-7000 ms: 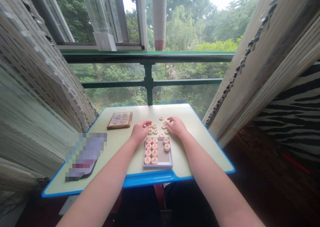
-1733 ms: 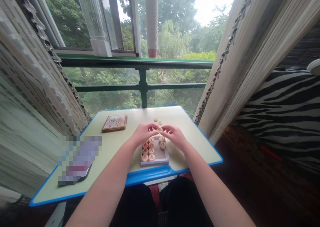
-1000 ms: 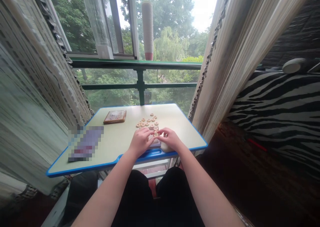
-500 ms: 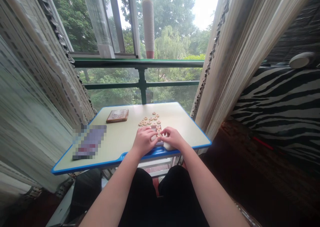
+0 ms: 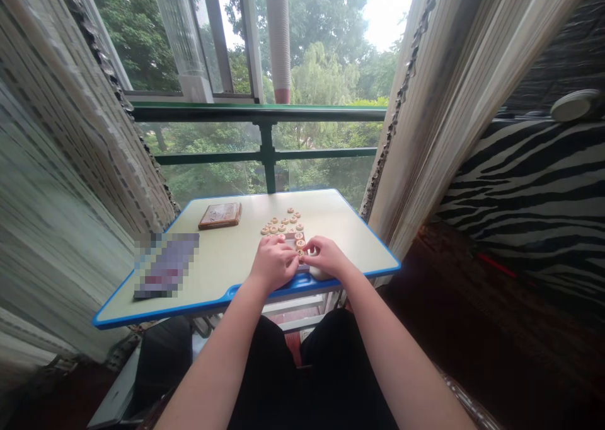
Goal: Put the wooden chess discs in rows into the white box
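Both of my hands rest over a small white tray (image 5: 302,269) of round wooden chess pieces near the front edge of the cream table (image 5: 222,263). My left hand (image 5: 274,263) curls over the tray's left side and hides most of it. My right hand (image 5: 325,258) pinches one round piece (image 5: 299,251) between thumb and fingers above the tray. Several loose pieces (image 5: 283,223) lie on the table just beyond the hands.
A brown box lid (image 5: 220,215) lies at the far left of the table. A blurred flat object (image 5: 165,267) sits near the left front edge. A green railing (image 5: 265,111) and window stand behind; curtains hang on both sides. A tall stack of cups (image 5: 278,39) stands on the sill.
Over seven seconds my hands came back from the loose pieces to the tray at the front edge. In the last half second they have barely moved; the view has shifted slightly.
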Demonstrator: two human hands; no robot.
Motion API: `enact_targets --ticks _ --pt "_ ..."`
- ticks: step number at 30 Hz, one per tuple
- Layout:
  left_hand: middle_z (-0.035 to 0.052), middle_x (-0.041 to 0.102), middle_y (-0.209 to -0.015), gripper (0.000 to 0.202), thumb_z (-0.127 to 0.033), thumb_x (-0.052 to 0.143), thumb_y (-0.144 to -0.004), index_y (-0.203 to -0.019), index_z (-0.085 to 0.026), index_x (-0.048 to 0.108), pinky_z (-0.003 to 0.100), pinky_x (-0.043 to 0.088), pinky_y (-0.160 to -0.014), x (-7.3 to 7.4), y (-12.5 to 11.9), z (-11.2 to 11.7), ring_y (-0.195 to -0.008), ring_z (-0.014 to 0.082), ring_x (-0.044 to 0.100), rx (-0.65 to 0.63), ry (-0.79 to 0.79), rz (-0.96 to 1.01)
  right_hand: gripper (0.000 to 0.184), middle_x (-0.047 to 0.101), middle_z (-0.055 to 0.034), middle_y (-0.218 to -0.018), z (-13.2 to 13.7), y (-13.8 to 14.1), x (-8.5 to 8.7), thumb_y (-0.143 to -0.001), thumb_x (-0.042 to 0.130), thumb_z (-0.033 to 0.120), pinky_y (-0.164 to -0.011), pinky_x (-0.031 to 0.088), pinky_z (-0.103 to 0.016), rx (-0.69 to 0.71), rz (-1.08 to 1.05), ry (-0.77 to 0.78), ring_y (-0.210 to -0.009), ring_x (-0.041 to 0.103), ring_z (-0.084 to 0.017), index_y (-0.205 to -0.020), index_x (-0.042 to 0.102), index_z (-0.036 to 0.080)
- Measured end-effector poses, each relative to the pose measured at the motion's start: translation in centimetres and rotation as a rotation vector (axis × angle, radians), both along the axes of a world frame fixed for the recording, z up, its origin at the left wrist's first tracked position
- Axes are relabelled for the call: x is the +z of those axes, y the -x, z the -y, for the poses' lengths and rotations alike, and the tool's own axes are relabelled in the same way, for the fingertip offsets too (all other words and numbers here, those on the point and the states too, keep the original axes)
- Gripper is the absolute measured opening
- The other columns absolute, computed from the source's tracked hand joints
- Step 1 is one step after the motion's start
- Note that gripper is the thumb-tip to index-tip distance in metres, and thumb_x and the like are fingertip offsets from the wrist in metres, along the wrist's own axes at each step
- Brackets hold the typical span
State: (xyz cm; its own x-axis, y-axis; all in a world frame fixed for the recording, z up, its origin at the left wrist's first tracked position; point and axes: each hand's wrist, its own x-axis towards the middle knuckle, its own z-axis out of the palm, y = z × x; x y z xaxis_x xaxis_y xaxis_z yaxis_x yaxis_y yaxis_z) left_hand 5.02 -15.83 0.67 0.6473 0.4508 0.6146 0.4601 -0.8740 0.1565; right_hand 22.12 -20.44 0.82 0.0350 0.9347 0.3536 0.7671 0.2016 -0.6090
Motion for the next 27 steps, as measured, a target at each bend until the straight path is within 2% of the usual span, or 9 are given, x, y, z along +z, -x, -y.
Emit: enact_targets --ticks 10,15,19,27 --pt "0.0024 0.071 -0.074 0.025 -0.025 0.049 -0.080 -0.065 -0.024 0.069 0.045 0.032 -0.086 0.15 0.02 0.17 -0.091 0.0236 0.054 -0.011 -0.018 -0.032 0.015 0.050 0.0028 -0.062 -0.10 0.03 0.08 -0.066 0.067 0.027 -0.059 0.035 -0.023 0.041 0.025 -0.005 -0.061 0.045 -0.011 -0.077 0.065 0.017" --pt "0.0025 0.071 -0.073 0.026 -0.026 0.048 -0.081 -0.067 -0.024 0.070 0.045 0.032 -0.086 0.26 -0.07 0.22 -0.091 0.0238 0.054 -0.020 -0.015 -0.035 0.009 0.051 0.0018 -0.065 -0.13 -0.08 -0.06 -0.068 0.065 0.024 -0.062 0.037 -0.023 0.073 0.014 0.011 -0.063 0.047 -0.011 -0.074 0.069 0.019" --pt "0.0032 0.071 -0.071 0.025 -0.026 0.049 -0.080 -0.067 -0.024 0.070 0.044 0.033 -0.086 0.38 0.01 0.37 -0.087 0.0229 0.055 -0.014 -0.023 -0.030 0.006 0.052 0.0017 -0.064 -0.06 -0.01 -0.02 -0.068 0.065 0.021 -0.062 0.037 -0.023 0.043 0.024 0.004 -0.063 0.048 -0.011 -0.071 0.069 0.019" --pt "0.0030 0.070 -0.072 0.026 -0.028 0.049 -0.080 -0.064 -0.024 0.070 0.046 0.031 -0.087 0.52 -0.03 0.49 -0.090 0.0238 0.054 -0.052 0.009 -0.034 0.012 0.054 0.0002 -0.066 0.21 -0.06 0.07 -0.071 0.061 0.018 -0.064 0.039 -0.023 0.060 0.009 -0.040 -0.065 0.050 -0.011 -0.077 0.071 0.018"
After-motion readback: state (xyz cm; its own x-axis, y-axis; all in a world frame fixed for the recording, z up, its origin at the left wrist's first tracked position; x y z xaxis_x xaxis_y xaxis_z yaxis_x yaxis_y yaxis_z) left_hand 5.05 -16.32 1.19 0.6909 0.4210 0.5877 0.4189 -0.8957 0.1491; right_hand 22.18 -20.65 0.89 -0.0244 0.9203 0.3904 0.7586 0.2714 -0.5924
